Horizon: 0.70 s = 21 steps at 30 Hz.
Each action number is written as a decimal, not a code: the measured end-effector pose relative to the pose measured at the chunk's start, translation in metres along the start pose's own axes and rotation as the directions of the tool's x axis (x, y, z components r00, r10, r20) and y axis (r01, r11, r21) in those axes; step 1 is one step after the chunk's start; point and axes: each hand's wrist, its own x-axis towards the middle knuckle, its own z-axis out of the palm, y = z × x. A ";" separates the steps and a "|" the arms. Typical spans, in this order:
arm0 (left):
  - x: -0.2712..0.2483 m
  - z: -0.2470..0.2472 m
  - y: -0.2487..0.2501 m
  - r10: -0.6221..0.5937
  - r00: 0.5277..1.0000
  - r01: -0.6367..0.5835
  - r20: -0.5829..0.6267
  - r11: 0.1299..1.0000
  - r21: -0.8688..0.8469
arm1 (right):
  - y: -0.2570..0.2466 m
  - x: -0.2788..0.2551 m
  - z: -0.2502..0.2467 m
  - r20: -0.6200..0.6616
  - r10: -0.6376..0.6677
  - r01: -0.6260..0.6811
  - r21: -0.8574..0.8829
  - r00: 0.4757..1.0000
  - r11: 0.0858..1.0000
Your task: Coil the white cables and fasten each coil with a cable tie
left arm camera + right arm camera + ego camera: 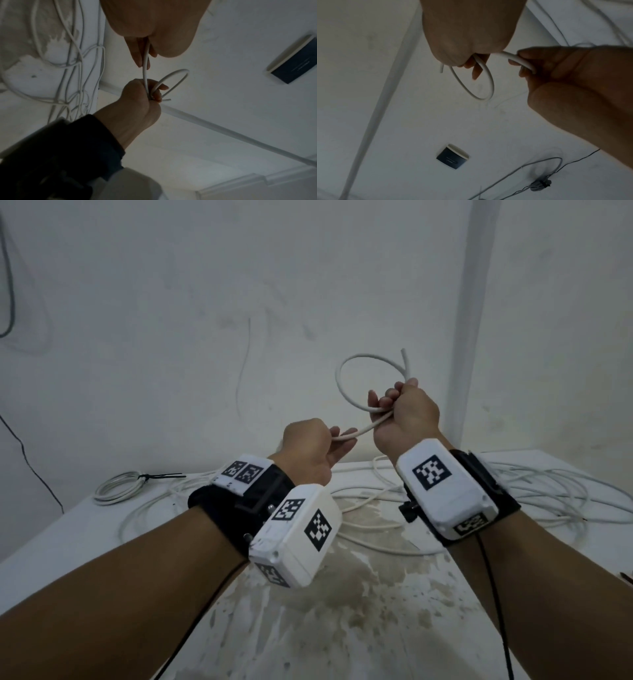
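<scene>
Both hands are raised above the table. My right hand [399,405] grips a white cable [346,390] bent into one small loop, with the cut end sticking up past the fist. The loop [485,86] hangs below the fingers in the right wrist view. From that fist the cable runs down-left to my left hand [329,441], which pinches it between thumb and fingers; the left wrist view shows the strand [145,63] held taut between the two hands. More loose white cable [548,491] lies tangled on the table beneath.
A finished coil [118,486] bound with a black cable tie [161,475] lies at the table's far left corner. The white table [359,611] is stained in the middle. A white pipe [469,320] runs up the wall behind. A dark wall box [452,157] shows in the wrist views.
</scene>
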 end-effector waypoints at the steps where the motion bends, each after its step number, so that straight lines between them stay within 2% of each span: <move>1: 0.001 -0.002 -0.001 0.003 1.000 -0.003 -0.011 1.000 0.009 | 0.003 -0.001 0.003 -0.007 0.018 -0.018 0.016 1.000 1.000; 5: 0.003 -0.009 0.007 0.092 0.996 -0.092 -0.010 0.995 0.031 | 0.013 -0.003 0.005 0.002 -0.035 0.035 -0.137 0.999 0.990; 8: 0.006 -0.015 0.014 0.211 0.977 -0.213 0.029 0.966 0.149 | 0.020 -0.003 0.004 0.042 -0.093 0.100 -0.258 0.995 0.961; 10: 0.011 -0.021 0.017 0.290 0.955 -0.296 0.066 0.915 0.275 | 0.025 -0.004 0.002 0.075 -0.124 0.142 -0.332 0.989 0.933; 12: 0.018 -0.028 0.018 0.372 0.924 -0.374 0.092 0.823 0.427 | 0.032 -0.007 0.000 0.122 -0.152 0.189 -0.400 0.981 0.897; 14: 0.022 -0.032 0.020 0.401 0.910 -0.397 0.105 0.766 0.506 | 0.040 -0.010 -0.005 0.166 -0.164 0.223 -0.452 0.972 0.864; 18: 0.020 -0.035 0.022 0.408 0.907 -0.412 0.107 0.804 0.429 | 0.054 -0.014 -0.011 0.200 -0.136 0.221 -0.505 0.970 0.835; 21: 0.023 -0.039 0.026 0.471 0.870 -0.475 0.144 0.727 0.495 | 0.056 -0.015 -0.011 0.233 -0.043 0.160 -0.510 0.971 0.845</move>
